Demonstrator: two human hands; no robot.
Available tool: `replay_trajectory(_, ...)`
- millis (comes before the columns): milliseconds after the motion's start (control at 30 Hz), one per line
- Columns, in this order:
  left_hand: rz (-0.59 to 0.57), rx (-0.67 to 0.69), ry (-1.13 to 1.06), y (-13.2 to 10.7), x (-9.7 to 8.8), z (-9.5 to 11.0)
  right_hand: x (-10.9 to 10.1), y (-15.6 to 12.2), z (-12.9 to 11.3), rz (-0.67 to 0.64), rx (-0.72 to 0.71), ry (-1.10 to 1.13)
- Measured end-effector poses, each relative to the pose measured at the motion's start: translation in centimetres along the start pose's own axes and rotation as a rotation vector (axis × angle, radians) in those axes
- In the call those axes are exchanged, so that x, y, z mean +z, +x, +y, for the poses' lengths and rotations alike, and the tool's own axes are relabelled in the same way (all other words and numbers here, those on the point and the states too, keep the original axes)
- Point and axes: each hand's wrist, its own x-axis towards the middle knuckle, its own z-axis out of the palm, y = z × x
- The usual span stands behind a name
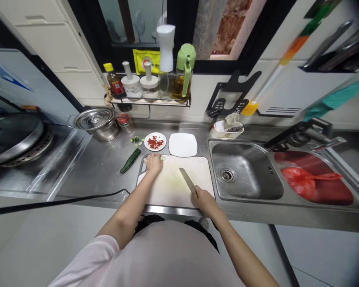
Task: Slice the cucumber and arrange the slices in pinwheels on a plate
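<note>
My left hand [153, 164] rests at the far left corner of a white cutting board [173, 187], its fingers stretched forward and apart. Touching or just beside its fingertips is a pale cucumber slice [162, 158]; the palm hides whatever is beneath. In my right hand [204, 200] is the handle of a kitchen knife [186, 178], the blade pointing away and to the left, low over the board. A dark green cucumber piece [130, 161] lies on the counter left of the board. Behind it are several cucumber bits [137, 139].
Behind the board stand a round plate of chopped red pieces [155, 142] and a white square plate [183, 144]. A lidded pot [96, 122] and a red-lidded jar [125, 123] are at the back left. To the right is a sink [247, 171], with a red bag [300, 182] in its second basin.
</note>
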Motion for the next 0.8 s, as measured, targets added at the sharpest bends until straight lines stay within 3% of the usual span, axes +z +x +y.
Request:
replay_trajectory(533, 0.006, 0.114, 0.012, 0.6, 0.1, 0.4, -0.2, -0.1, 0.0, -0.005, -0.014, 0.009)
replay_trajectory(800, -0.055, 0.017, -0.191, -0.4, -0.5, 0.4, -0.5, -0.2, 0.0, -0.023, -0.010, 0.017)
